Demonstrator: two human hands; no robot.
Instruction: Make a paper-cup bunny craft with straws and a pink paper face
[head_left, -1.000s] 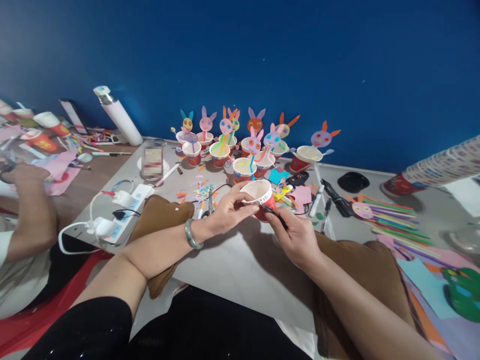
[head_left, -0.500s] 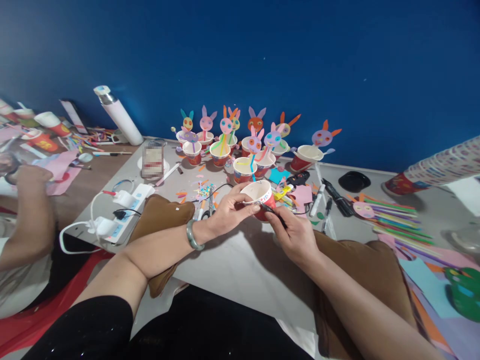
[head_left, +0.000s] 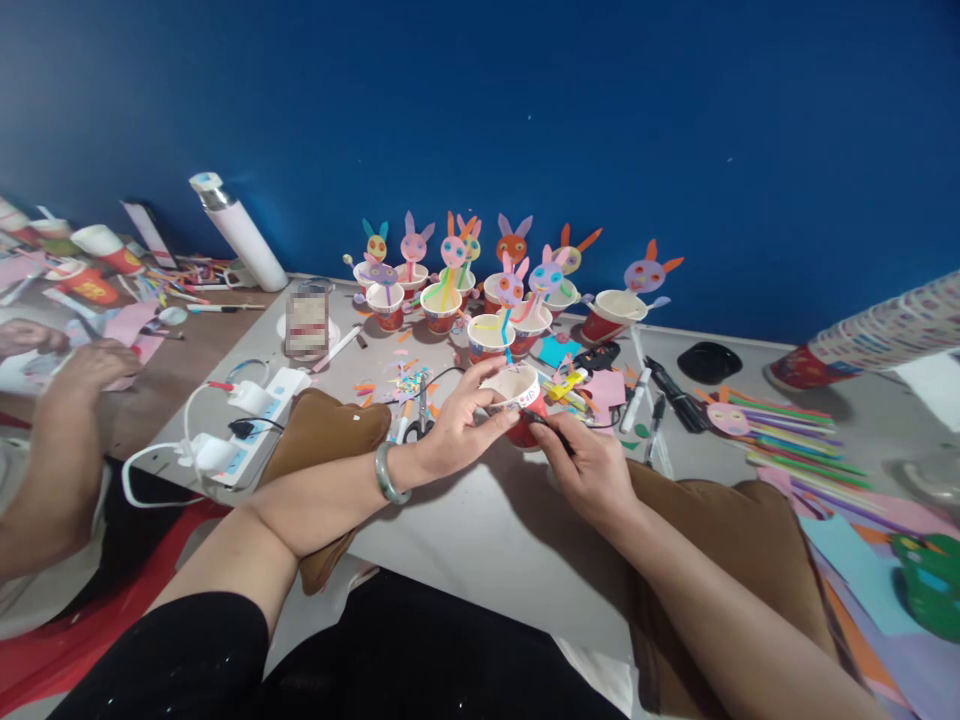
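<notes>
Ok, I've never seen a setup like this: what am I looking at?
No machine here: this is bare-handed work, seen by one camera worn on the head, looking forward and down. The left hand holds a red-and-white paper cup; the right hand holds a slim dark tool at its side, too covered to identify. On the grey table behind stand red paper cups with colourful paper rabbit heads. A white plastic power strip lies to the left, bright thin sticks to the right. The far-left hands are someone else's.
</notes>
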